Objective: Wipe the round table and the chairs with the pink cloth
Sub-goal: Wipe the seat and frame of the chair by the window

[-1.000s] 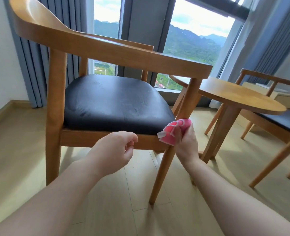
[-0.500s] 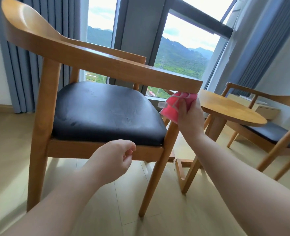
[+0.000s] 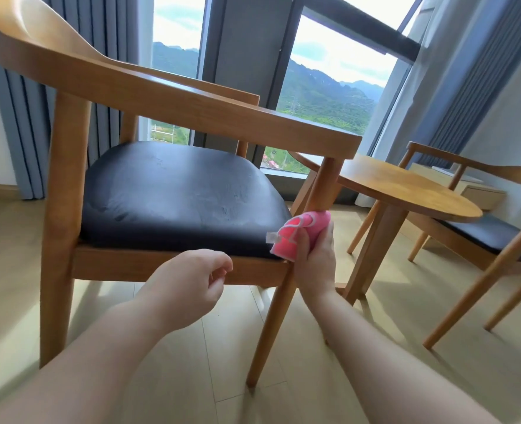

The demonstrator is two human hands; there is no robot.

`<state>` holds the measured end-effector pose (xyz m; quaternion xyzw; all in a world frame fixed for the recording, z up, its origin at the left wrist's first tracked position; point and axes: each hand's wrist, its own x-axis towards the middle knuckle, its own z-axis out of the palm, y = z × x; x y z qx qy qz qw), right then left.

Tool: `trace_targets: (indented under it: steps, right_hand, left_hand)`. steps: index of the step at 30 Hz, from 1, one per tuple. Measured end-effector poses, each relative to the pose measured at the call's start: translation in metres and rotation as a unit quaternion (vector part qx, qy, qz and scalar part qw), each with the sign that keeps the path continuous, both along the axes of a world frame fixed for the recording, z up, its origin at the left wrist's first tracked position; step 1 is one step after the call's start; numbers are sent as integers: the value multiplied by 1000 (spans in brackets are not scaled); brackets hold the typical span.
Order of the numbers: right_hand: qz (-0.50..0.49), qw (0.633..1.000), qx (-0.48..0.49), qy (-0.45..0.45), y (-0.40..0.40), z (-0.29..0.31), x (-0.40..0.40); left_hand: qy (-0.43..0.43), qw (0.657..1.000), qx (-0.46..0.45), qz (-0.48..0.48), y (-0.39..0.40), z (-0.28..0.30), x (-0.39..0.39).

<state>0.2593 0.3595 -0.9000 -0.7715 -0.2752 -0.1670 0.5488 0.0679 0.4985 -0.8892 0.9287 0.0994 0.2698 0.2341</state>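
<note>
My right hand point(image 3: 313, 255) was clamped around the bunched pink cloth point(image 3: 299, 232), pressing it against the front leg point(image 3: 320, 188) of the near wooden armchair with the black padded seat point(image 3: 176, 197), while my left hand point(image 3: 192, 278) hung just to its left with the fingers loosely curled on nothing, in front of the seat rail. Half a second before, that same cloth had been up under the end of the armrest; now it had slid down the leg to about the level of the seat corner, so I judged I was working the leg in up-and-down strokes and that this chair's frame was mid-wipe, not done. The left hand had scarcely shifted and played no part. Beyond my right hand stood the round wooden table point(image 3: 406, 191), and further right the second wooden armchair with a dark seat point(image 3: 485, 237), neither touched by the cloth at that moment. How much of the cloth met the wood I could not tell, since my fingers and the leg hid the far side. The second chair was cut off by the edge of view, and nothing showed whether the table had been wiped.
</note>
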Motion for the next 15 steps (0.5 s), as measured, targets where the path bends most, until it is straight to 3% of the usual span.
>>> trace_targets:
  steps: [2,5,8,11,15]
  right_hand:
    - [-8,999,-31,16,-5,-20,-2]
    - [-104,988,-107,-37,-10,-40,-5]
    - [-141,983,-58,-102,-9,-43,-11]
    - [-125,977,-25,-172,-10,-42,-20]
    - [-68,945,-79,-311,-21,-56,-20]
  left_hand:
    - [0,1000,0,2,0,0,-1]
    - [3,1000,0,-1,-1,0,-1]
    - [6,1000,5,-4,0,-2,-2]
    - [14,1000,7,3,5,-6,-7]
    - [28,999,0,16,14,-8,-14]
